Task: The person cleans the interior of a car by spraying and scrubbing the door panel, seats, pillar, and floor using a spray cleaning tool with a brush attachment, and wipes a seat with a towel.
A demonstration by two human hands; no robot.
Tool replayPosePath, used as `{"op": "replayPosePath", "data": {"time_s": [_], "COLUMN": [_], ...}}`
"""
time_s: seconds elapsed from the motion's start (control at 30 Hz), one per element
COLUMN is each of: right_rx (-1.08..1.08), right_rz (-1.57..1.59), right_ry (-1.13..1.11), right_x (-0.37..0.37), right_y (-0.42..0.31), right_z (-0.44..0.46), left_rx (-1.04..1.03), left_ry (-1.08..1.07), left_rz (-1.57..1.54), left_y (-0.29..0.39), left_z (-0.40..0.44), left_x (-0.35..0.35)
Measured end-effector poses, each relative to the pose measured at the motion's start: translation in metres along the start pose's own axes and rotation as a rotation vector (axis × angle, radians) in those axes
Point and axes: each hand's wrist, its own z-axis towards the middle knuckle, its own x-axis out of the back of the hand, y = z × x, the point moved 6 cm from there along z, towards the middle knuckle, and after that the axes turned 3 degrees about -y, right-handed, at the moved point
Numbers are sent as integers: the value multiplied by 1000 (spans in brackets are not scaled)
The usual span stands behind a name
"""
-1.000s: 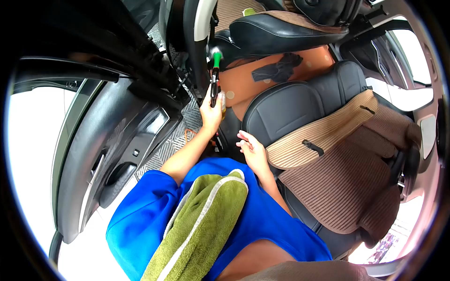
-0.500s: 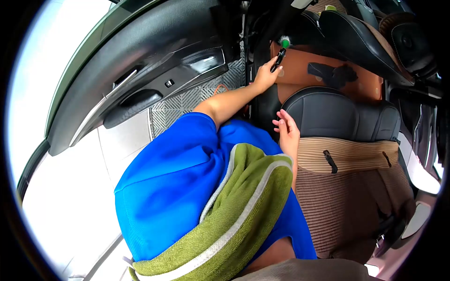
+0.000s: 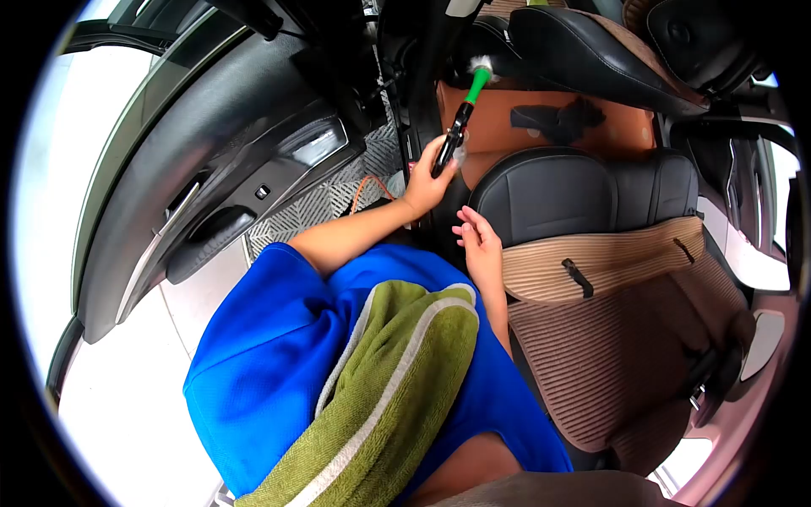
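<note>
My left hand (image 3: 431,176) is closed around the black grip of a cleaning gun (image 3: 478,85). The gun has a green nozzle that ends in a whitish, blurred bristle-like tip. That tip points away from me, at the dark side of the car seat, above the orange-brown panel (image 3: 481,106); whether it touches is unclear. My right hand (image 3: 480,239) is empty, its fingers loosely stretched beside the black leather seat part (image 3: 545,198). An orange hose (image 3: 361,188) curves behind my left wrist.
An open car door (image 3: 194,169) with a black armrest stands to the left. Brown ribbed seat covering (image 3: 583,363) with a tan band lies at right. A dark item (image 3: 557,121) rests on the orange-brown panel. A green towel (image 3: 380,372) drapes over my blue shirt.
My left hand has drawn back, and more of the gun's green nozzle now shows. The whole view has shifted slightly. My right hand stays empty near the seat.
</note>
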Motion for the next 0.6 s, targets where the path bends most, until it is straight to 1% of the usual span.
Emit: {"op": "replayPosePath", "data": {"time_s": [0.1, 0.13, 0.17, 0.27, 0.3, 0.43, 0.5, 0.57, 0.6], "right_rx": [-20, -37, -43, -72, -71, -62, -78, -77, -84], "right_rz": [-23, -29, -27, -58, -73, -92, -68, -48, -41], "right_ry": [-8, -12, -6, 6, 17, 52, 81, 123, 136], "right_x": [-3, -4, -4, -3, -1, 5, 10, 14, 16], "right_y": [8, 11, 12, 14, 16, 22, 27, 38, 39], "right_z": [-6, -8, -11, -18, -20, -26, -29, -31, -32], "left_rx": [70, 277, 175, 182, 208, 288, 281, 222, 242], "left_ry": [16, -32, 29, 45, 53, 52, 134, 198, 197], "left_rz": [65, 114, 163, 286, 331, 346, 389, 293, 321], "left_y": [-32, -51, -66, -93, -93, -106, -110, -123, -129], "left_z": [19, 26, 35, 56, 63, 71, 74, 87, 97], "left_x": [-4, -6, -8, -15, -16, -28, -29, -27, -25]}}
